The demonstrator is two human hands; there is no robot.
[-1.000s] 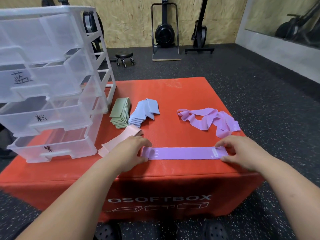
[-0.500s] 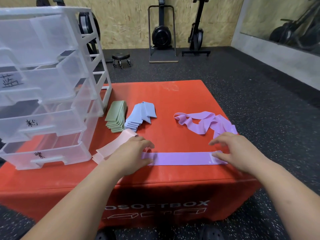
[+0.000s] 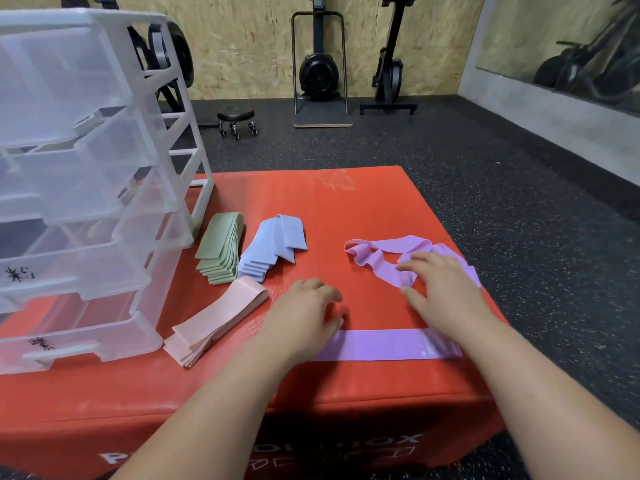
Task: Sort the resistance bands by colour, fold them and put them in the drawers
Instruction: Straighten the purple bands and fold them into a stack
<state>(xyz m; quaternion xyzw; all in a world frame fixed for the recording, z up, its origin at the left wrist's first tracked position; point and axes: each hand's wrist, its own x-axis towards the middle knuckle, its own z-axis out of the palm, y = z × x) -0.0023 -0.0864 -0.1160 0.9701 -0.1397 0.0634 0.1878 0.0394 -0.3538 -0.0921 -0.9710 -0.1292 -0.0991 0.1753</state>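
Observation:
A purple band [image 3: 384, 344] lies flat and straight near the front edge of the red soft box [image 3: 332, 202]. My left hand [image 3: 301, 313] hovers over its left end, fingers spread, holding nothing. My right hand [image 3: 443, 289] reaches past it, fingers apart, onto a loose tangle of purple bands [image 3: 377, 258]. Folded stacks lie to the left: green bands [image 3: 220, 247], blue bands [image 3: 273, 242] and pink bands [image 3: 214, 320]. A clear plastic drawer unit [image 3: 86, 188] with several drawers stands at the box's left.
Dark rubber gym floor surrounds the box. A small wheeled stool [image 3: 236, 121] and two exercise machines [image 3: 320, 71] stand by the far wooden wall. A grey ledge [image 3: 554, 126] runs along the right.
Both hands have lifted off the ends of the flat purple band. The right hand moved forward onto the tangled purple pile; the left hand shifted right and forward.

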